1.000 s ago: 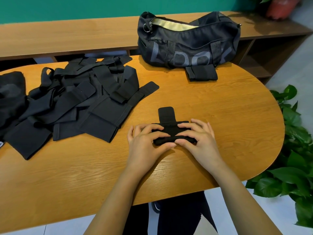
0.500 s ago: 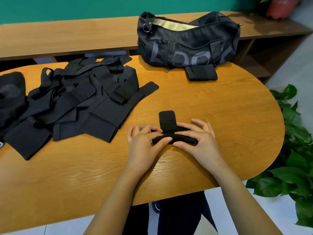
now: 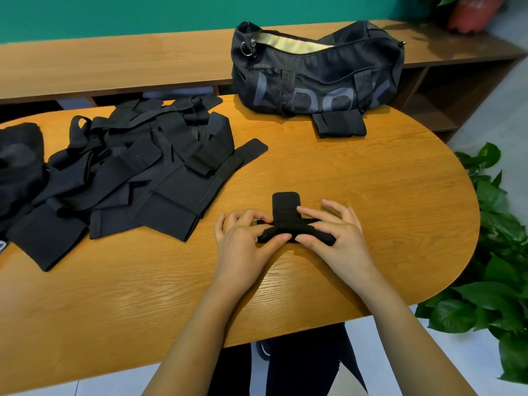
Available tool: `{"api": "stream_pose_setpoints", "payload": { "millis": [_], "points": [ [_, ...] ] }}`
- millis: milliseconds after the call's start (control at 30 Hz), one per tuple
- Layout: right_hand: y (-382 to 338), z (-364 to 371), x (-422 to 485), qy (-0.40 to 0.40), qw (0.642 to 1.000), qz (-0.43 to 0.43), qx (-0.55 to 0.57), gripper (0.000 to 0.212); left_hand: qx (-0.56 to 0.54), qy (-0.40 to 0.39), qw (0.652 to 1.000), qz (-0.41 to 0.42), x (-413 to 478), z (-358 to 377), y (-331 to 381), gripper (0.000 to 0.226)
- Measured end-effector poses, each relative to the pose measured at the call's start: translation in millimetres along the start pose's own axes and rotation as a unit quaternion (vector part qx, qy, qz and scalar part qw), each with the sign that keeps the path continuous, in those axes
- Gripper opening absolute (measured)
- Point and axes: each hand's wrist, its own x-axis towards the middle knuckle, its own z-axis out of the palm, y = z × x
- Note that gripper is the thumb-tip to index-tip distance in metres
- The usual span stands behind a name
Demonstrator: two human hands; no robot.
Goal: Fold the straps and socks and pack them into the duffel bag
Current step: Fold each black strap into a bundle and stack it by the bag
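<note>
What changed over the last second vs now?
The black fabric strap has its free flat end drawn toward the person, with less of it sticking out past the roll. The left hand and right hand kept pinching the rolled part; nothing was taken up or let go. Unchanged: the dark duffel bag, the folded black strap in front of it, and the pile of loose black straps.
</note>
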Motion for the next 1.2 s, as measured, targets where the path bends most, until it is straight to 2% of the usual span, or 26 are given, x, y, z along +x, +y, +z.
{"api": "stream_pose_setpoints", "payload": {
  "millis": [133, 267, 433, 600, 733, 833, 967, 1067, 1200],
  "points": [
    [-1.5, -0.7, -1.5, -0.006, 1.000, -0.006, -0.018, 0.042, -0.014, 0.007, 1.000, -0.007, -0.1, 0.7, -0.6, 0.059],
    [-2.3, -0.4, -1.0, 0.002, 1.000, -0.008, -0.019, 0.048, -0.013, 0.005, 1.000, -0.004, -0.2, 0.0, -0.6, 0.050],
    [-2.9, -1.4, -1.6, 0.001, 1.000, -0.005, -0.001, 0.039, 0.009, -0.009, 1.000, 0.018, -0.4, -1.0, -1.9, 0.043],
    [-2.7, -1.2, -0.4, -0.006, 1.000, 0.007, -0.001, 0.035, -0.015, 0.000, 1.000, 0.004, -0.8, -2.6, 1.9, 0.056],
    [-4.9, -1.9, -2.0, -0.003, 1.000, 0.005, -0.023, 0.045, -0.017, 0.009, 1.000, -0.012, -0.8, -3.1, 1.9, 0.041],
    [-2.5, -0.2, -2.4, 0.012, 1.000, 0.000, -0.012, 0.045, -0.018, 0.010, 1.000, -0.010, -1.5, -2.9, 0.5, 0.032],
    [-0.5, 0.5, -2.7, 0.033, 0.998, 0.044, 0.008, 0.042, -0.033, 0.026, 0.999, -0.015, -2.3, -1.7, 1.2, 0.018],
    [-2.6, -0.8, -1.9, 0.038, 0.998, 0.038, 0.037, 0.040, -0.060, 0.040, 0.997, -0.036, -1.7, -2.2, 2.3, 0.027],
    [-6.5, -0.3, -0.5, 0.048, 0.994, 0.050, 0.087, 0.054, -0.069, 0.060, 0.995, -0.044, -0.9, -1.3, 1.0, 0.031]
  ]
}}
